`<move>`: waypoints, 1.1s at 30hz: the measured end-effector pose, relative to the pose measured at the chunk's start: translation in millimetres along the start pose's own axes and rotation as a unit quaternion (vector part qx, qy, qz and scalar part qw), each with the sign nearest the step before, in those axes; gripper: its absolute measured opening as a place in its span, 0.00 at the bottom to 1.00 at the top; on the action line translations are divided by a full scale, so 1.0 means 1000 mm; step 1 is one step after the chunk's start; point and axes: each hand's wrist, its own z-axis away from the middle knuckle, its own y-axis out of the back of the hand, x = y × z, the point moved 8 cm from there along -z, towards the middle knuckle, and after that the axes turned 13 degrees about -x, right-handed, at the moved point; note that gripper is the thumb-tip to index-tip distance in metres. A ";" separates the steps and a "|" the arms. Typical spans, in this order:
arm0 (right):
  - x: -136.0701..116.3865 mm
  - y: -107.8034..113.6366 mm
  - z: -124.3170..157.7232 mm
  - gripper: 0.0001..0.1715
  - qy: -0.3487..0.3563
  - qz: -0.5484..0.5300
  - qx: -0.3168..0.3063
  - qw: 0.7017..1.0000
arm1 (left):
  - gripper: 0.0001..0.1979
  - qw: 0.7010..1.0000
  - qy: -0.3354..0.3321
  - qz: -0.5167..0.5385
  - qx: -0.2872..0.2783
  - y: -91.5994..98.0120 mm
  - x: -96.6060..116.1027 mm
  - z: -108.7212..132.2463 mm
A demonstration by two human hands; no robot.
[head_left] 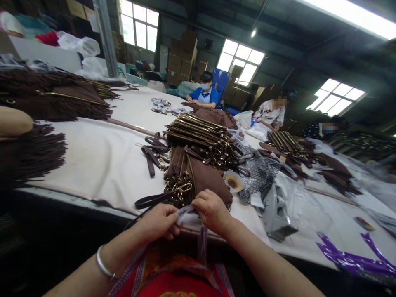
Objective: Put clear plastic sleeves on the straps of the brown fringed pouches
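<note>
Near the table's front edge, my left hand (162, 220) and my right hand (213, 210) pinch a thin translucent plastic strip (185, 210) stretched between them. Its loose end hangs below my right hand. Just beyond my fingers lies a flat brown pouch (208, 175) with a gold zipper and gold clasps (185, 187). A dark wrist strap (151, 201) lies beside my left hand. Behind these, brown pouches with gold zippers (194, 130) are stacked high. More brown straps (154, 150) with gold hooks lie to the left of the stack.
To the right are a round dish (233, 181), a grey tape dispenser (276, 216), a speckled grey sheet (258, 169) and purple plastic (349, 255). Fringed brown pieces (62, 95) and another person's arm (14, 121) are at left. Co-workers sit across the table (102, 144).
</note>
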 end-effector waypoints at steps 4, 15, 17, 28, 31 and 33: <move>0.002 0.001 0.000 0.08 0.001 -0.019 0.004 1.000 | 0.14 1.000 0.015 -0.015 -0.023 -0.005 0.002 -0.001; 0.015 -0.002 0.002 0.07 -0.023 -0.102 0.030 0.994 | 0.18 0.991 -0.010 0.123 -0.057 -0.003 0.005 0.013; 0.016 -0.002 0.002 0.07 -0.027 -0.103 0.031 0.994 | 0.18 0.991 -0.030 0.123 -0.043 0.000 0.006 0.015; 0.023 -0.001 0.004 0.09 -0.041 -0.170 0.064 0.982 | 0.18 0.972 -0.073 0.221 -0.040 -0.007 0.002 0.020; 0.024 -0.002 0.004 0.09 -0.047 -0.185 0.065 0.979 | 0.17 0.972 -0.076 0.222 -0.026 -0.009 0.000 0.017; 0.025 -0.003 0.004 0.09 -0.050 -0.193 0.064 0.978 | 0.17 0.972 -0.074 0.223 -0.020 -0.010 -0.002 0.016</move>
